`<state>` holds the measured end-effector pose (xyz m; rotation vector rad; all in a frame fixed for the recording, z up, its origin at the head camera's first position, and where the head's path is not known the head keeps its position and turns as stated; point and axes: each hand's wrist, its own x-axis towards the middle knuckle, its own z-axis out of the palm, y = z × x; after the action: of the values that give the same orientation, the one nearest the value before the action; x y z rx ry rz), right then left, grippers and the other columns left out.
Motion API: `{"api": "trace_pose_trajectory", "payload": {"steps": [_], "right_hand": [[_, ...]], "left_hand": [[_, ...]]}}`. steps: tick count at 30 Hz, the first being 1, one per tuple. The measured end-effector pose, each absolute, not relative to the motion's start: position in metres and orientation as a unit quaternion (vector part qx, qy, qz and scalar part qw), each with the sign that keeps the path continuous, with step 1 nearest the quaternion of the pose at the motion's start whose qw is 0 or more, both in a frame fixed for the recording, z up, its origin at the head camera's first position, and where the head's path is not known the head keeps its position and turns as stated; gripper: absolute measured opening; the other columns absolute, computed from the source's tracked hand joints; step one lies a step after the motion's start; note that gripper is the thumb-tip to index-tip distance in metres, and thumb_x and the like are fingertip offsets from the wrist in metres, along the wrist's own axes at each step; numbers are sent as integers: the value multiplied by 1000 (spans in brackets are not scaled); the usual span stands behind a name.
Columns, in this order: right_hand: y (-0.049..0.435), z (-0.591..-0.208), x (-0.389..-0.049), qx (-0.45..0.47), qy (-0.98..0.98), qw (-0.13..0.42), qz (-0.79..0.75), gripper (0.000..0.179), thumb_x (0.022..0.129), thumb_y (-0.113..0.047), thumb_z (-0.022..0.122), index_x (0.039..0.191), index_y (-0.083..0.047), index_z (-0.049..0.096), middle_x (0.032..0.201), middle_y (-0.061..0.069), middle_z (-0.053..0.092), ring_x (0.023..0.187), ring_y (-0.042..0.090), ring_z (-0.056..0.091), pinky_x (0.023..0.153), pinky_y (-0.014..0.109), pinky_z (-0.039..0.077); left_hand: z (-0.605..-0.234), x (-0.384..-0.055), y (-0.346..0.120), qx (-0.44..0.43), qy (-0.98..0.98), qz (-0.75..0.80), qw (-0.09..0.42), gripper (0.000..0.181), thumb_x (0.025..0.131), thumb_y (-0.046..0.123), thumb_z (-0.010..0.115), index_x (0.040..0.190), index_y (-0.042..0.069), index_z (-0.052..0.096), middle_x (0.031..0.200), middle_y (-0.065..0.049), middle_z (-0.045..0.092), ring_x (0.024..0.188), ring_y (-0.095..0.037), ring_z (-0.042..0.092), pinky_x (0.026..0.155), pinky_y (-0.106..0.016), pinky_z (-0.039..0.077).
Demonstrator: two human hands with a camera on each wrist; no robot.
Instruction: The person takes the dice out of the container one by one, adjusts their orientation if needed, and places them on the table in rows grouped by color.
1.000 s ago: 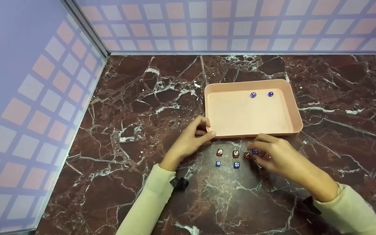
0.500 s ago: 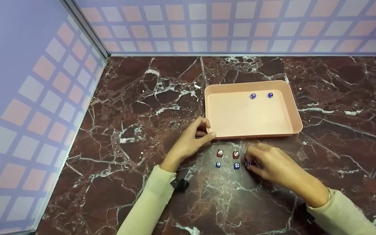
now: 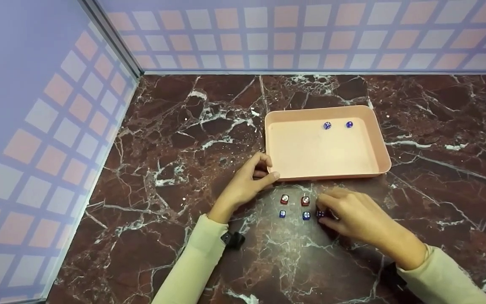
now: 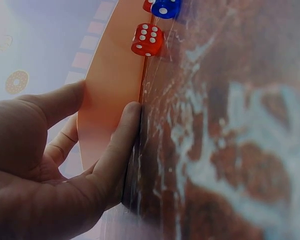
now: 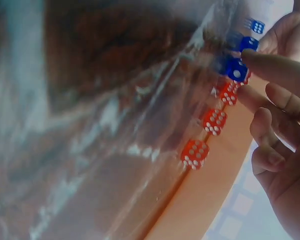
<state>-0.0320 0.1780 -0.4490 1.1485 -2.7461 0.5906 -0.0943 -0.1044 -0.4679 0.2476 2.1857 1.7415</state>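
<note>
My right hand point(image 3: 349, 211) pinches a blue die point(image 5: 236, 70) between thumb and finger, low over the stone tabletop. In the head view this die lines up with two other blue dice, a left one point(image 3: 282, 214) and a middle one point(image 3: 306, 215). Above them sit two red dice, left point(image 3: 284, 199) and middle point(image 3: 305, 201); the right hand covers further red dice there, though the right wrist view shows a near red die point(image 5: 194, 153) and others in a row. At the near left corner of the peach tray point(image 3: 319, 176), my left hand point(image 3: 249, 179) grips its wall.
Inside the tray, by its far wall, lie two blue dice, one left point(image 3: 327, 125) and one right point(image 3: 349, 124). Panels with pink and white squares, a back panel point(image 3: 285, 40) and a left panel point(image 3: 53, 156), border the dark red marbled tabletop point(image 3: 184, 139).
My right hand has moved left and toward me, bringing the blue die down level with the blue row and covering the red die at the right. The left hand stays put.
</note>
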Motion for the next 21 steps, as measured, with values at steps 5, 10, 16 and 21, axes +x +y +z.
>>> {"api": "trace_pose_trajectory", "payload": {"steps": [5,10,16,21], "right_hand": [[181,-444,-37,391,-893,86,206,37,77,-24,94,84,-17,59,81,-9,55,65,6,49,51,23,47],[178,-435,-43,391,-886,101,229,30,82,-23,91,85,-17,62,80,-6,61,64,5,54,52,21,50],[181,-430,-64,337,-890,91,293,15,90,-6,83,99,-10,72,92,0,72,81,11,65,68,29,64],[193,-435,-99,249,-893,72,367,19,91,3,78,108,0,72,102,12,74,81,17,64,68,23,58]], "left_hand": [[-468,-95,-104,91,772,607,166,25,101,13,72,117,7,53,119,-12,58,103,-25,66,86,-33,67],[-468,-95,-103,90,774,605,165,26,101,14,73,118,7,54,119,-12,59,105,-27,66,87,-34,67],[-467,-95,-104,95,773,605,164,26,101,14,73,117,7,53,117,-11,59,102,-26,66,86,-33,67],[-467,-95,-105,101,781,596,158,25,101,14,73,116,7,54,117,-12,60,103,-27,66,85,-32,66]]}}
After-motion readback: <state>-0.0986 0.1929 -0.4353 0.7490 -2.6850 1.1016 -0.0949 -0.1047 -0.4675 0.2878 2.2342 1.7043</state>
